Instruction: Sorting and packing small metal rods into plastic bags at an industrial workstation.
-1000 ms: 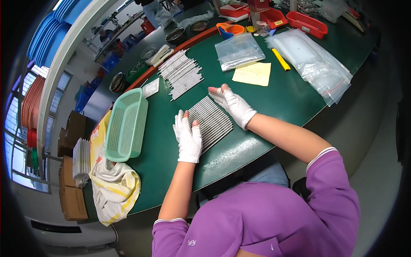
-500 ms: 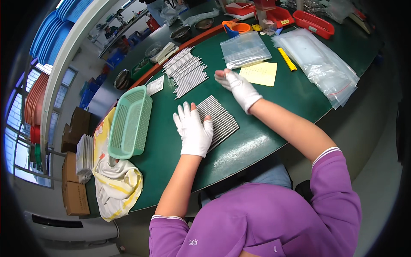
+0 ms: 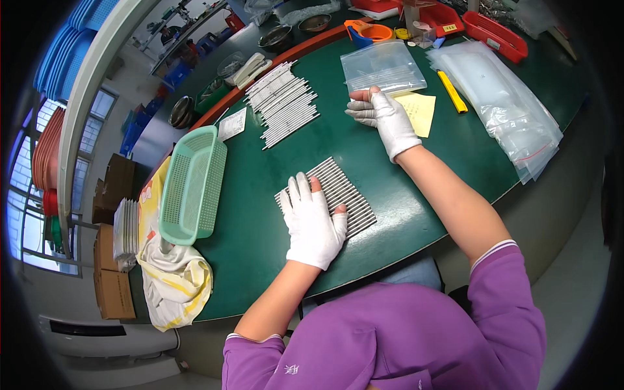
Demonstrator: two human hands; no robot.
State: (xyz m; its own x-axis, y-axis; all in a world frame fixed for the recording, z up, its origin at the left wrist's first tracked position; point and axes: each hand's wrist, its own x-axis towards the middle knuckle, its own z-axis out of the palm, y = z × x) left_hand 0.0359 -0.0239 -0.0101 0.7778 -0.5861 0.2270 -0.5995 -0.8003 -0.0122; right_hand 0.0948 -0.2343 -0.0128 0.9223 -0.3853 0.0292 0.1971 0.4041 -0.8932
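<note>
Resting palm-down over the left part of the near row of grey rods (image 3: pixel 353 203), the gloved left hand (image 3: pixel 315 227) has its fingers nearly together and its thumb apart. Rods show between forefinger and thumb and to the right of both. The gloved right hand (image 3: pixel 388 123) is well apart from this row, beside the yellow paper (image 3: pixel 422 116); its fingers are together, slightly bent; I cannot tell whether they hold anything.
</note>
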